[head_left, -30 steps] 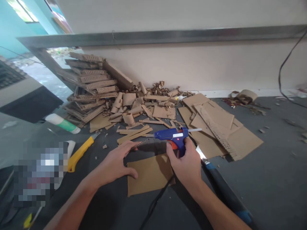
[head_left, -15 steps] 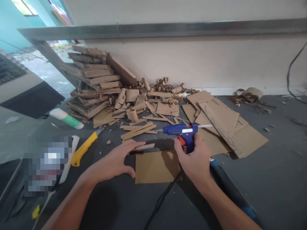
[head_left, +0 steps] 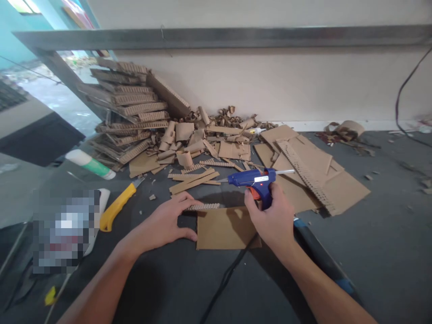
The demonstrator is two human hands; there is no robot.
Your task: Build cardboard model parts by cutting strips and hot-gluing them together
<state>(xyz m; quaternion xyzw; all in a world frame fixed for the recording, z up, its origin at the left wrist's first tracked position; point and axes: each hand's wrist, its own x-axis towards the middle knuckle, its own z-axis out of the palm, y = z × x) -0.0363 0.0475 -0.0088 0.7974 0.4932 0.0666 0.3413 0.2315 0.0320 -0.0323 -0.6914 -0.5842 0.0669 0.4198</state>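
Observation:
My right hand (head_left: 272, 211) is wrapped round the handle of a blue hot glue gun (head_left: 251, 178) with an orange trigger; a clear glue stick juts from its back. Its nozzle points left, above several cut strips (head_left: 194, 181). Below it lies a flat brown cardboard rectangle (head_left: 222, 229), its right part shaded and overlapped by my right hand. My left hand (head_left: 165, 220) is spread, thumb against the cardboard's left edge. The fingers of this hand rest at a narrow corrugated strip (head_left: 205, 206) along the far edge, partly covering it.
A yellow utility knife (head_left: 118, 207), a white-and-green tube (head_left: 90, 164) and a blurred-out device (head_left: 65, 234) lie left. Behind are stacked corrugated pieces (head_left: 141, 101) and curled scraps (head_left: 195, 139). Cardboard sheets (head_left: 347, 191) and a dark tool (head_left: 320, 256) sit right. A black cord (head_left: 226, 279) runs toward me.
The cardboard rectangle has slid a little right and away from me, with my left thumb staying at its edge. The glue gun stays in my right hand; the view has shifted slightly.

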